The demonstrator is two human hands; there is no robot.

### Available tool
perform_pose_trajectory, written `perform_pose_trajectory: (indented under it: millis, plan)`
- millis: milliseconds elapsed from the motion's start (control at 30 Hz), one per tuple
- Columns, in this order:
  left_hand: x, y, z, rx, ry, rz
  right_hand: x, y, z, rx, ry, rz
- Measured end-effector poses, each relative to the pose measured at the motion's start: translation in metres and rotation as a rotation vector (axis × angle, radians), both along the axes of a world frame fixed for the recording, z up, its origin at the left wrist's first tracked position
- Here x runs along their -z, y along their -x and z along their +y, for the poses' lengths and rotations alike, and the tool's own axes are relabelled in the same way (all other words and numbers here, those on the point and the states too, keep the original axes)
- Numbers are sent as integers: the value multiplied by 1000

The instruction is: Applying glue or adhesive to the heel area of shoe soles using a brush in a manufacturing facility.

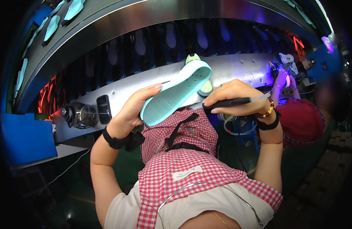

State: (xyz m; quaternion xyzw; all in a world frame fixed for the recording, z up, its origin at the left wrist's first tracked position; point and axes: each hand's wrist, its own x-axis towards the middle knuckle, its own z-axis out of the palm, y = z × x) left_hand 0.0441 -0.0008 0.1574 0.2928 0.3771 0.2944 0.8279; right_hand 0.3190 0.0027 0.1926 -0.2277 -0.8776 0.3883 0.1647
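In my left hand (139, 101) is a light turquoise shoe sole (172, 97), tilted with its hollow inner face toward me. The thumb lies along its edge, while the other fingers are hidden behind it. My right hand (235, 97) grips a slim brush (231, 102) with a black handle. Its pale tip points left, just off the sole's right side; whether it touches is hard to tell. Behind the held piece, a pale green shoe sole (206, 88) rests on the metal bench, partly covered.
Beyond the metal bench (145, 74), a dark rack (139, 42) carries several soles. More soles lie on a conveyor (51, 28) at upper left. A dark clear-walled jug (82, 115) and black tray (103, 109) stand left. A co-worker in red (302, 118) works at right under violet light.
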Motion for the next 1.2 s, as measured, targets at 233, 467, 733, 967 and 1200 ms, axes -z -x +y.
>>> perform_pose_trajectory:
  millis: [233, 467, 733, 967, 1200]
  plan:
    - [24, -26, -7, -144, 139, -398, 35, 35, -8, 383, 366, 431]
    - [35, -21, -4, -258, 108, -416, 48, 34, 7, 773, 231, 657]
    - [49, -21, 1, -354, 49, -376, 66, 74, -23, 696, -270, 495]
    - [44, -12, 6, -483, -188, -196, 24, 42, -40, 505, -343, 386]
    - [29, -39, -2, -473, -438, -69, 38, 70, -36, 513, -759, -55]
